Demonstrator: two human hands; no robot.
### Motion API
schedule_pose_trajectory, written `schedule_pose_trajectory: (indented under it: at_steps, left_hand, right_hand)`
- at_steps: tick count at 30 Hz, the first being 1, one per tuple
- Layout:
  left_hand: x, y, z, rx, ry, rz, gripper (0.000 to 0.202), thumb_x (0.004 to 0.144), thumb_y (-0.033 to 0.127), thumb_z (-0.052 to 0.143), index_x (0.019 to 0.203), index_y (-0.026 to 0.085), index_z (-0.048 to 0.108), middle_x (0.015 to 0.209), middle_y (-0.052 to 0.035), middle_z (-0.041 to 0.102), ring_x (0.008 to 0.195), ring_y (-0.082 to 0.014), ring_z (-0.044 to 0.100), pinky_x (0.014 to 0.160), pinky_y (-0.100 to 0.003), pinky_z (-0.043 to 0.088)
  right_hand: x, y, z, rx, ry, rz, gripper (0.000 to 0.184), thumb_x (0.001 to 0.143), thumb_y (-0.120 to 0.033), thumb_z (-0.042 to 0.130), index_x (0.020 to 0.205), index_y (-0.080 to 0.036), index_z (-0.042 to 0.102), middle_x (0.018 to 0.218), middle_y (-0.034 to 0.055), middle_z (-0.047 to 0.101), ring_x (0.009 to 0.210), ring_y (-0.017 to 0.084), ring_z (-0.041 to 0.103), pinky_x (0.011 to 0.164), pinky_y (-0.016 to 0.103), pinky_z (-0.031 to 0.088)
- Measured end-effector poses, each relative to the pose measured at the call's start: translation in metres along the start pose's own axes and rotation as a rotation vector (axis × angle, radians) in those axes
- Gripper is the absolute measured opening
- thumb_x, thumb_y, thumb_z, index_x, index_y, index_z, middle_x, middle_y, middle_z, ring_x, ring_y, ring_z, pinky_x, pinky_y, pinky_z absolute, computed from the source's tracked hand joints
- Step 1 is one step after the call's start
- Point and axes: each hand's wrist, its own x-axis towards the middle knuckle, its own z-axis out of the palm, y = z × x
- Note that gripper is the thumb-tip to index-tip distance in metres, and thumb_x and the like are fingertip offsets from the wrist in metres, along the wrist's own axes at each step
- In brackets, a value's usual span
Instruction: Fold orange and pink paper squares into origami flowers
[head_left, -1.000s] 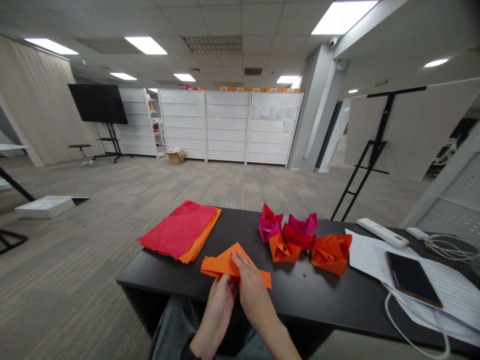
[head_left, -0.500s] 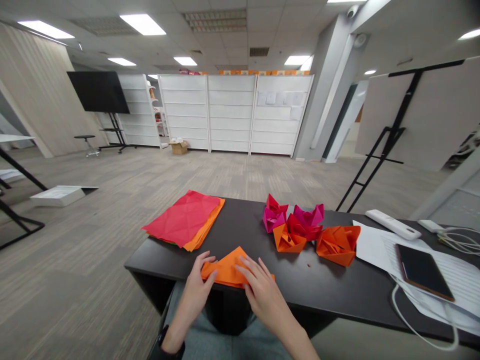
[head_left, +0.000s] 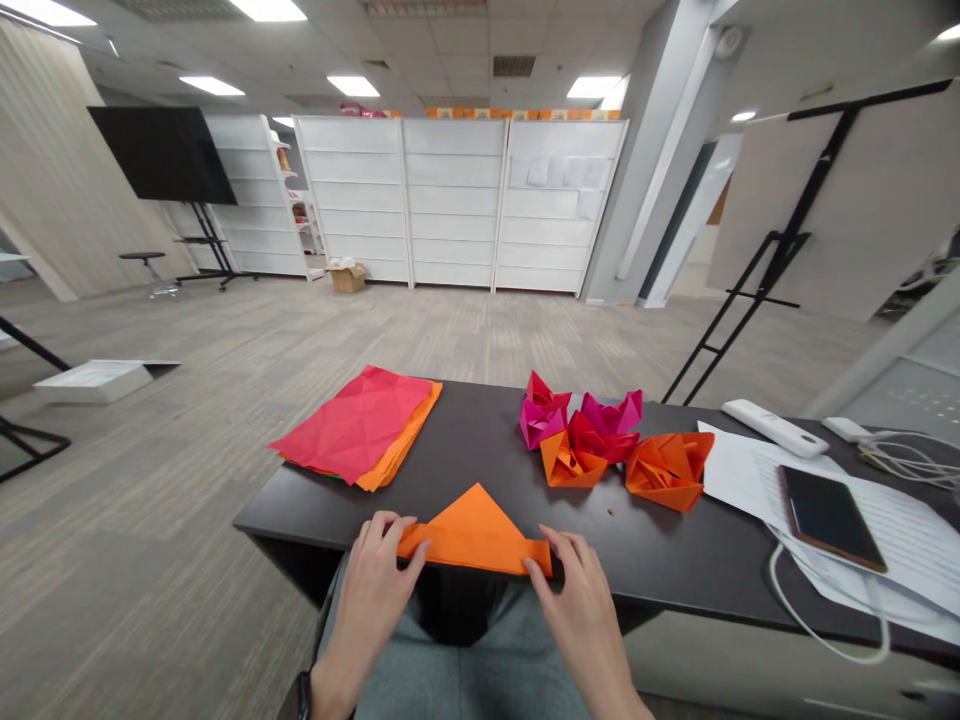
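Note:
A folded sheet of orange paper point(head_left: 472, 530) lies at the near edge of the dark table, its pointed corner facing away from me and a straight band along the bottom. My left hand point(head_left: 375, 555) grips its left end between thumb and fingers. At the right end, my right hand point(head_left: 574, 575) pinches the paper the same way. Beyond it on the left rests a stack of red and orange paper sheets point(head_left: 360, 425), creased on top. Several folded paper shapes point(head_left: 592, 440) in red, pink and orange sit together to the right.
On the right of the table point(head_left: 480, 440) are printed sheets point(head_left: 739, 485), a dark phone point(head_left: 831, 518), a white power strip point(head_left: 775, 428) and white cables point(head_left: 795, 600). White shelving point(head_left: 457, 200) and a screen on a stand point(head_left: 161, 152) are farther back.
My right hand has moved right, from the middle of the orange paper to its right end. The paper's folded band now shows more fully. The view has tilted slightly down.

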Motion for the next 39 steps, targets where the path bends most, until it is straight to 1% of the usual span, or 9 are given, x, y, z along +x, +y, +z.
schedule_pose_trajectory:
  at_steps: [4,8,13,17,22,26,33,36,39]
  left_hand:
    - [0.005,-0.003,0.003,-0.153,-0.035,-0.067,0.032,0.082,0.031,0.063,0.113,0.02,0.063,0.092,-0.0037,0.065,0.087,-0.0241,0.062,0.082,-0.04,0.053]
    - [0.009,-0.003,0.0,-0.253,-0.068,-0.122,0.038,0.078,0.027,0.065,0.116,0.022,0.061,0.093,-0.0023,0.067,0.086,-0.0224,0.064,0.084,-0.039,0.052]
    - [0.011,0.004,-0.006,-0.213,-0.119,-0.097,0.014,0.08,0.026,0.064,0.093,0.022,0.068,0.094,-0.004,0.067,0.089,-0.0244,0.064,0.084,-0.04,0.052]
    - [0.009,0.006,-0.006,-0.155,-0.067,-0.044,0.017,0.083,0.03,0.063,0.094,0.022,0.073,0.099,-0.0066,0.061,0.095,-0.0257,0.061,0.088,-0.041,0.051]
    - [0.009,0.008,-0.01,-0.066,-0.164,-0.02,0.025,0.084,0.035,0.064,0.104,0.022,0.073,0.094,-0.0062,0.061,0.09,-0.0259,0.059,0.085,-0.042,0.049]
    - [0.011,0.009,-0.013,-0.11,-0.2,-0.012,0.015,0.081,0.03,0.067,0.093,0.022,0.072,0.097,-0.006,0.062,0.093,-0.0264,0.058,0.084,-0.04,0.049]
    - [0.022,0.01,-0.016,-0.184,-0.165,0.021,0.013,0.083,0.024,0.063,0.094,0.024,0.071,0.095,-0.0041,0.063,0.092,-0.0255,0.058,0.087,-0.041,0.049]
    - [0.028,0.011,-0.011,-0.191,-0.099,0.03,0.016,0.084,0.024,0.063,0.099,0.023,0.069,0.101,-0.0047,0.064,0.096,-0.0258,0.058,0.091,-0.043,0.049]
    - [0.031,0.011,-0.004,-0.16,0.024,0.011,0.023,0.082,0.027,0.066,0.105,0.024,0.069,0.11,-0.0068,0.06,0.104,-0.0276,0.056,0.095,-0.046,0.049]
  right_hand:
    - [0.002,0.003,0.006,0.173,-0.004,0.055,0.035,0.089,-0.031,0.055,0.122,-0.021,0.058,0.1,0.0066,0.064,0.086,0.023,0.065,0.079,0.037,0.056]
    - [0.008,0.0,0.004,0.225,0.004,0.1,0.038,0.088,-0.03,0.053,0.125,-0.021,0.056,0.107,0.0075,0.062,0.089,0.022,0.064,0.071,0.034,0.055]
    - [0.008,-0.008,-0.006,0.078,0.052,0.057,0.022,0.091,-0.036,0.055,0.106,-0.024,0.066,0.108,0.0084,0.063,0.102,0.027,0.06,0.089,0.042,0.05]
    - [0.003,-0.011,-0.008,-0.008,-0.043,0.019,0.024,0.089,-0.04,0.061,0.104,-0.024,0.069,0.101,0.0084,0.066,0.093,0.029,0.061,0.085,0.044,0.05]
    - [0.003,-0.01,-0.006,-0.011,-0.102,0.03,0.02,0.084,-0.041,0.067,0.095,-0.024,0.071,0.1,0.0073,0.065,0.09,0.028,0.061,0.082,0.043,0.052]
    - [0.009,-0.011,-0.009,0.103,-0.117,0.052,0.016,0.086,-0.038,0.062,0.091,-0.025,0.07,0.095,0.0065,0.065,0.086,0.025,0.063,0.078,0.038,0.053]
    - [0.02,-0.01,-0.01,0.22,0.003,0.172,0.033,0.084,-0.043,0.06,0.11,-0.024,0.07,0.089,0.0057,0.068,0.078,0.023,0.064,0.078,0.039,0.053]
    - [0.029,-0.006,-0.006,0.314,-0.046,0.198,0.033,0.083,-0.048,0.061,0.101,-0.022,0.072,0.088,0.0068,0.071,0.077,0.023,0.065,0.077,0.037,0.053]
    - [0.038,-0.001,-0.002,0.398,-0.093,0.203,0.034,0.082,-0.052,0.062,0.093,-0.021,0.074,0.092,0.0083,0.073,0.081,0.024,0.067,0.079,0.038,0.053]
